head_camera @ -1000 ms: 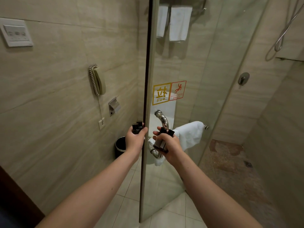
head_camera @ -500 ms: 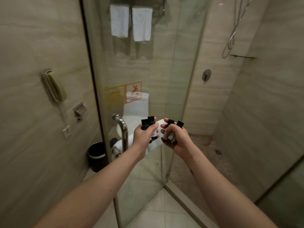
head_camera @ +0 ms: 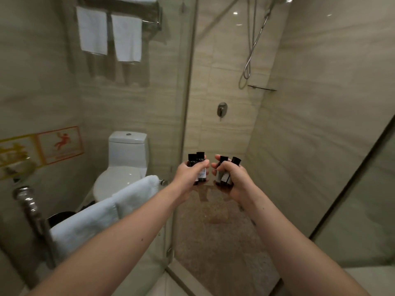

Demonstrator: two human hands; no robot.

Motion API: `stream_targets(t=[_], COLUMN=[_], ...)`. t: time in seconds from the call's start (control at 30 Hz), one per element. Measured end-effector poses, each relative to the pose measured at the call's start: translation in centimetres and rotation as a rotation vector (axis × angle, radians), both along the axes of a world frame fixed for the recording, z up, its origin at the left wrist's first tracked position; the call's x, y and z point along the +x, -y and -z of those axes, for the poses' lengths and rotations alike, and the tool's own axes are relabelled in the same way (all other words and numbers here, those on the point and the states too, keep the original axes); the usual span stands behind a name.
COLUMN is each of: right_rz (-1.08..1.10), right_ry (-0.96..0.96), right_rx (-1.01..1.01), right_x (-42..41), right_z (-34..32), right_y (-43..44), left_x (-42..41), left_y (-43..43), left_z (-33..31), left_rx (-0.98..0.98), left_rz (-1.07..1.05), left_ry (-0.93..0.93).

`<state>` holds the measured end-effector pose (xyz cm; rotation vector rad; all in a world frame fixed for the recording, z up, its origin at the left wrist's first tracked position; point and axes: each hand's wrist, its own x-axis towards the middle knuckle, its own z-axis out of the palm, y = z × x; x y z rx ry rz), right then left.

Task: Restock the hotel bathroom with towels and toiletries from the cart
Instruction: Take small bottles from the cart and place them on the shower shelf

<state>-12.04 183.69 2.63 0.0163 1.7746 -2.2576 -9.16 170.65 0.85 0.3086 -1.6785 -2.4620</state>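
Shower (head_camera: 215, 236), two bottles (head_camera: 200, 161) each, left hand (head_camera: 188, 177), right hand (head_camera: 235, 181)

Brown mottled shower floor (head_camera: 218, 248), glass corner shelf (head_camera: 261, 88) high on the shower wall, chrome towel rack (head_camera: 149, 20) with two white hand towels hung side by side, left towel (head_camera: 92, 30), right towel (head_camera: 127, 37), folded white towel (head_camera: 102, 216) draped over the door rail (head_camera: 163, 182)
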Motion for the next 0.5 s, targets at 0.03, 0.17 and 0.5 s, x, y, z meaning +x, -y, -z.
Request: stream_targets(t=[0.03, 0.17, 0.5], right_rz=[0.012, 0.037, 0.123], right_ry=[0.001, 0.003, -0.084], right_rx=[-0.003, 0.001, -0.053], right_x=[-1.2, -6.8, -25.3], right_z=[-0.3, -1.6, -3.9], right_y=[-0.7, -2.3, -3.6], left_x=[-1.4, -7.6, -28.6], left_y=[-0.6, -2.2, -3.6], left_z=[-0.3, -1.4, -4.5], left_rx=[0.002, -0.020, -0.059], left_rz=[0.008, 0.037, 0.182], left_ry=[-0.004, -0.023, -0.109])
